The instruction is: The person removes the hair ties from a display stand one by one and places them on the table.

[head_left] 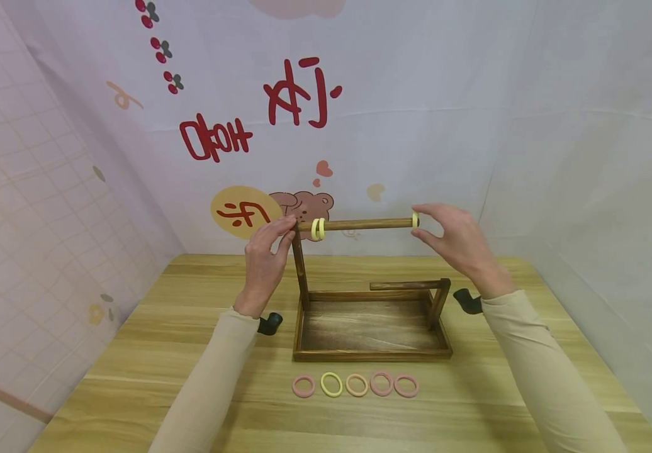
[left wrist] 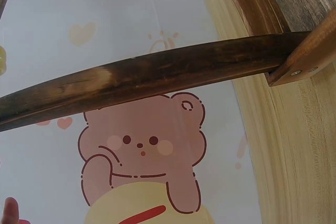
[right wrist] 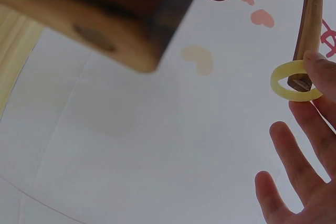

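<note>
A dark wooden stand (head_left: 374, 356) has a tall left post (head_left: 300, 267) with a long upper bar (head_left: 368, 224). Two yellow rings (head_left: 318, 229) hang on that bar near the post. At the bar's free right end, my right hand (head_left: 462, 242) pinches another yellow ring (right wrist: 283, 92) between thumb and index finger. The right wrist view shows this ring around the bar's tip, other fingers spread. My left hand (head_left: 265, 261) grips the top of the post with thumb and fingertips. In the left wrist view the post (left wrist: 157, 72) crosses the frame, with one fingertip (left wrist: 10, 211) at lower left.
A shorter lower bar (head_left: 405, 285) reaches left from the stand's right post (head_left: 439, 303). In front of the tray base lies a row of several rings: pink (head_left: 304, 386), yellow (head_left: 331, 384), orange (head_left: 357, 385) and more pink. A printed cloth (head_left: 405, 145) hangs behind the table (head_left: 190, 327).
</note>
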The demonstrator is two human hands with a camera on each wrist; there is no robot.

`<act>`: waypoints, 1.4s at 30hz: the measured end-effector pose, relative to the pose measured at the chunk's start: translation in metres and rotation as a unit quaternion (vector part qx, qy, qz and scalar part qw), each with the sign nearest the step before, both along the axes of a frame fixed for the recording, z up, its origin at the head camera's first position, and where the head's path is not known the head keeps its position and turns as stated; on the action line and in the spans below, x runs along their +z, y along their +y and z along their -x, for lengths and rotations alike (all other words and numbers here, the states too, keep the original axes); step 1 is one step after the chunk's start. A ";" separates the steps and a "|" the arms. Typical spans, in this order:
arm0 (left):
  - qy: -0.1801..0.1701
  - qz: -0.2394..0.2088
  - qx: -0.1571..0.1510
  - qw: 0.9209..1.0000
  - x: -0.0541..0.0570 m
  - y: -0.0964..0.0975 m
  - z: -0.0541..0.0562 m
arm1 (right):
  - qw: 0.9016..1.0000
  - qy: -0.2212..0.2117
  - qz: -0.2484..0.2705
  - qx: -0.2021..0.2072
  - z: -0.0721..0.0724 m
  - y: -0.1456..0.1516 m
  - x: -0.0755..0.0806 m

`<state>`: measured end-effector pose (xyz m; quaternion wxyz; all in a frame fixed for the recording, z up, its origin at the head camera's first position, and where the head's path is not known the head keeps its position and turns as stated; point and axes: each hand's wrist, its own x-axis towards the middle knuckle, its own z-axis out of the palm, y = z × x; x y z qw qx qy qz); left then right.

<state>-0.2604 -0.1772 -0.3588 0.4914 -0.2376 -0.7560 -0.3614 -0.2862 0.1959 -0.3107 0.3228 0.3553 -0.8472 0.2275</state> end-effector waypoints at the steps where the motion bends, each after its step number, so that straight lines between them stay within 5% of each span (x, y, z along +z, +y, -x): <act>1: 0.000 0.001 0.000 1.000 0.000 0.000 0.000 | 1.000 0.002 0.000 0.000 0.000 0.001 0.000; 20: -0.002 -0.005 -0.003 1.000 -0.001 0.001 0.000 | 1.000 0.015 0.015 -0.009 -0.007 0.013 0.000; 42: -0.006 -0.004 0.005 1.000 -0.002 0.000 0.002 | 0.999 0.015 0.037 0.011 -0.044 0.026 -0.009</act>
